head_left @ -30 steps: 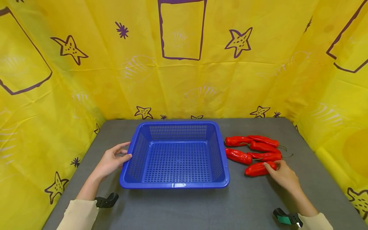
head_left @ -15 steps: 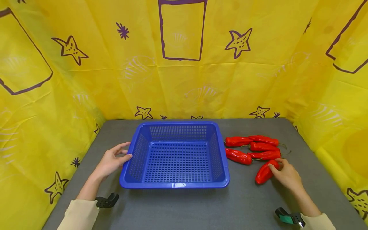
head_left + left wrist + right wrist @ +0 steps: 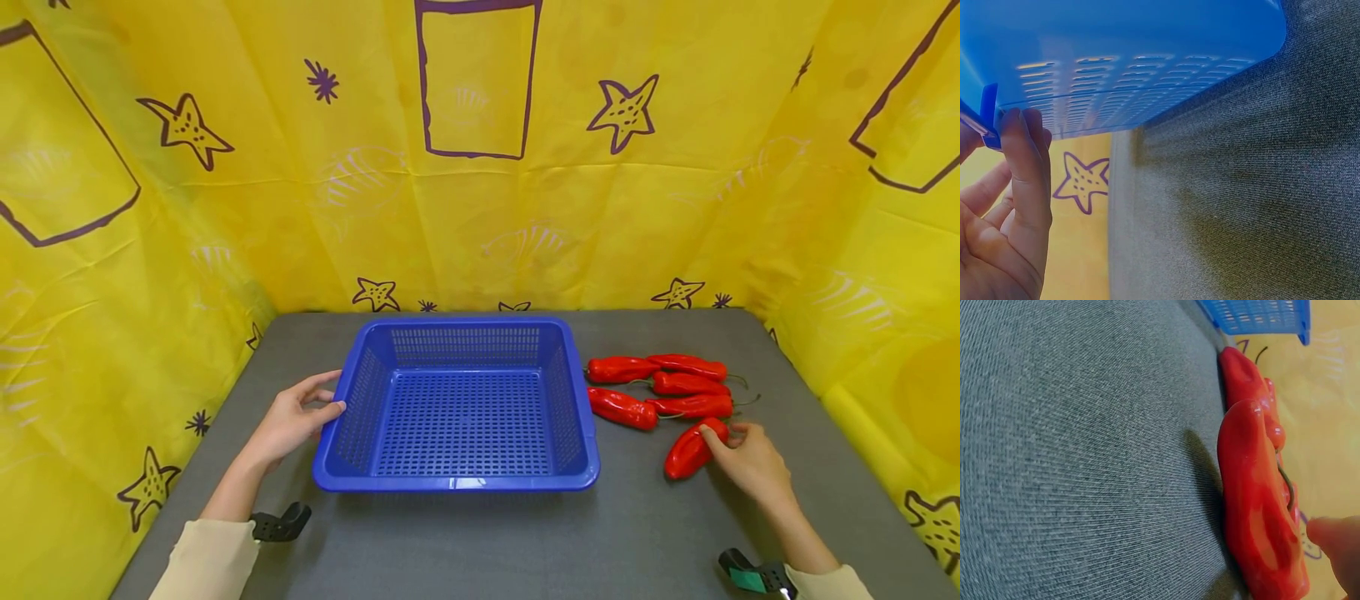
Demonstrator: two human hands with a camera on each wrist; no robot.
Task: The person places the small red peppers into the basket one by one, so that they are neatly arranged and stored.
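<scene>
My left hand pinches the left rim of a blue plastic basket with slotted sides; in the left wrist view its fingers curl at the rim. A red pepper lies slanted on the table, nearer than the others, its blunt end toward my right hand. In the head view my right thumb overlaps that end. The right wrist view shows a narrow gap between the thumb and the pepper. My other right fingers are beyond the pepper, partly hidden.
Several more red peppers lie in a loose cluster against the basket's right side, some with green stems. Beneath is a grey cloth-covered table, enclosed by yellow patterned curtains. Each wrist wears a black strap.
The pepper under my right hand has turned, its tip now pointing toward the front and slightly right of before. My right hand has since shifted a little right and nearer. My left hand stays put.
</scene>
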